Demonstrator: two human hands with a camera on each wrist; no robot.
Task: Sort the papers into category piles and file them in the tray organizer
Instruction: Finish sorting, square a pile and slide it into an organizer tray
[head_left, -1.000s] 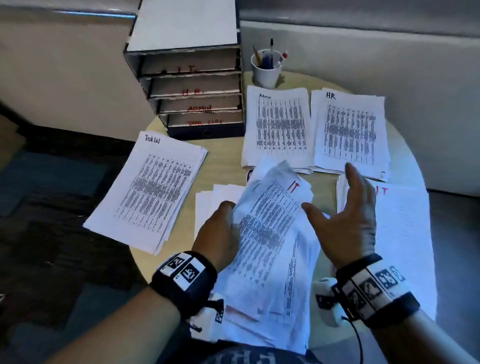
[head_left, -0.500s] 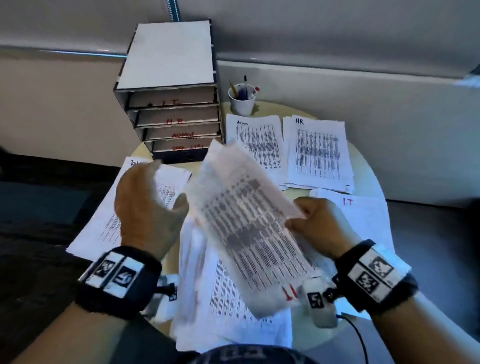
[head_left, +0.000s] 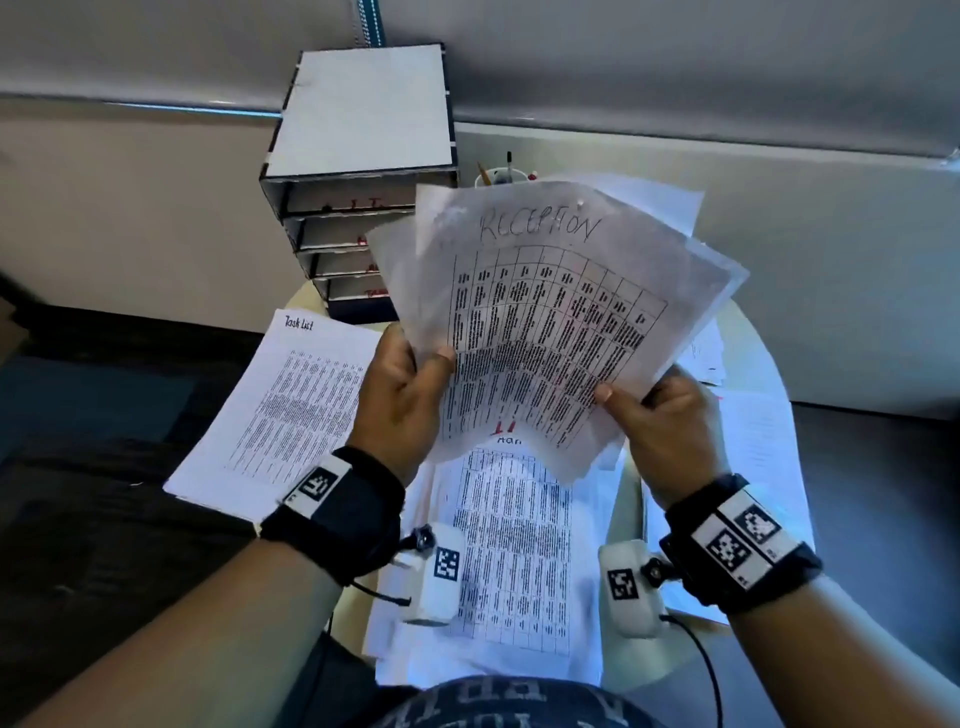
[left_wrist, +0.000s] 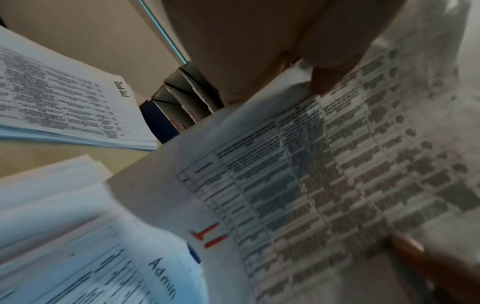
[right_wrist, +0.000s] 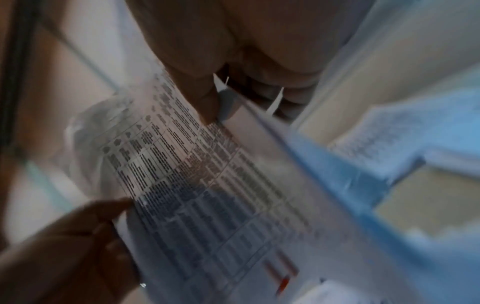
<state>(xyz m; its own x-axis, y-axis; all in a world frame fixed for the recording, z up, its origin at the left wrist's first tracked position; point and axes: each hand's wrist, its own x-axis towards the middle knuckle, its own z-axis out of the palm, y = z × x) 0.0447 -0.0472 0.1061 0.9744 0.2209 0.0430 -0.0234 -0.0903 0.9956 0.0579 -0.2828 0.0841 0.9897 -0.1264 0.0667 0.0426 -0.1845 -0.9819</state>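
Note:
Both hands hold up a fanned bundle of printed sheets (head_left: 550, 322) above the round table (head_left: 748, 343); "RECEPTION" shows through the top sheet and a red "IT" mark sits at its lower edge. My left hand (head_left: 410, 379) pinches the bundle's left edge with the thumb on the near face. My right hand (head_left: 660, 410) pinches the right lower edge. The same sheets (left_wrist: 311, 174) fill the left wrist view, and sheets (right_wrist: 207, 185) fill the right wrist view. The tray organizer (head_left: 358, 171) stands at the back left, its lower slots partly hidden by the bundle.
A "Task List" pile (head_left: 280, 410) lies at the left. An unsorted stack topped by an "Admin" sheet (head_left: 514, 551) lies in front of me. More piles (head_left: 753, 452) lie at the right, partly hidden. A white pen cup (head_left: 498, 176) peeks out behind the bundle.
The bundle has been lifted off the front stack, turned over and raised. My left hand, open beside it half a second ago, now pinches its left edge.

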